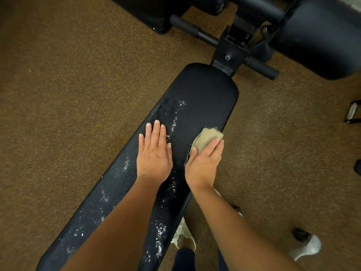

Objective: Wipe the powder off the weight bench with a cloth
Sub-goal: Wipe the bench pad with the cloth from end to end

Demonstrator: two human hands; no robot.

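Both grips lie flat: my left hand (154,153) on the surface (205,94) pointing one o'clock, right hand (203,163) pressing cloth (209,136).

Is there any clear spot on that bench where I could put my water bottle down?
The far end of the bench pad, between the powder streak and the frame post, is bare. The middle is crowded: left hand flat, right hand pressing the cloth.

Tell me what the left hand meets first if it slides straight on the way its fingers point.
The left hand likely meets the powder on the weight bench just ahead.
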